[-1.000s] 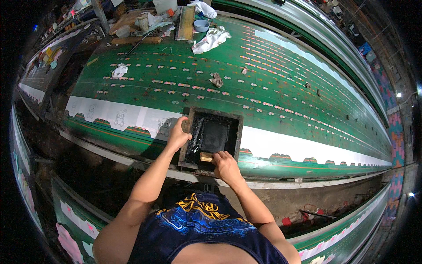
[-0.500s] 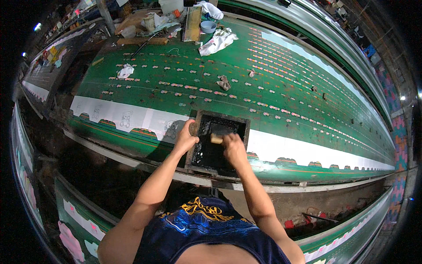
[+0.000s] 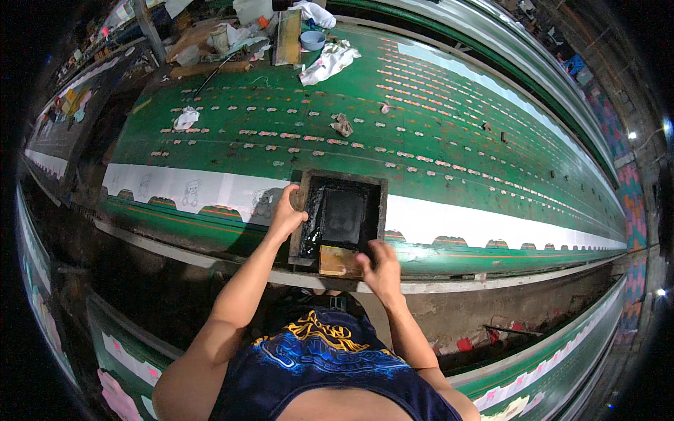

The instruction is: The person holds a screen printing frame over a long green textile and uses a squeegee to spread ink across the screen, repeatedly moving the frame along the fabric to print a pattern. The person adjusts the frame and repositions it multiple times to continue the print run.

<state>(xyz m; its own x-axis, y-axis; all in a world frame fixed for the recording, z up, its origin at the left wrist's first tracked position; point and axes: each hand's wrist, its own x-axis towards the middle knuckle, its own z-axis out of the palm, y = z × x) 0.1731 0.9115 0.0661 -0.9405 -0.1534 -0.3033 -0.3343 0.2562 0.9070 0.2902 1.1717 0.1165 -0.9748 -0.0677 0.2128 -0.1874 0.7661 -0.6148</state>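
We look down at a long green worktop (image 3: 232, 160), where a dark wooden screen-printing frame (image 3: 382, 210) lies over a white strip (image 3: 435, 221) along the near edge. Our left hand (image 3: 286, 214) pinches the frame's left rail, thumb inward and fingers over the outer side. Our right hand (image 3: 382, 270), slightly blurred, is loosely spread at the right end of a yellowish wooden squeegee (image 3: 335, 261); nothing shows between thumb and fingers, and we cannot tell whether the thumb touches the wood. The squeegee leans at the frame's near rail, below the black, ink-wet mesh. To the left of the frame, the strip carries black outline teddy bears (image 3: 191, 193), the nearest one in shadow; to the right, it looks plain white into the distance. So we judge that the printing is done on the left and that most of the visible length is left to do. Whether the patch under the frame has its bear is hidden from us. At the far side sit a bluish bowl (image 3: 312, 41) and a crumpled white rag (image 3: 330, 64).
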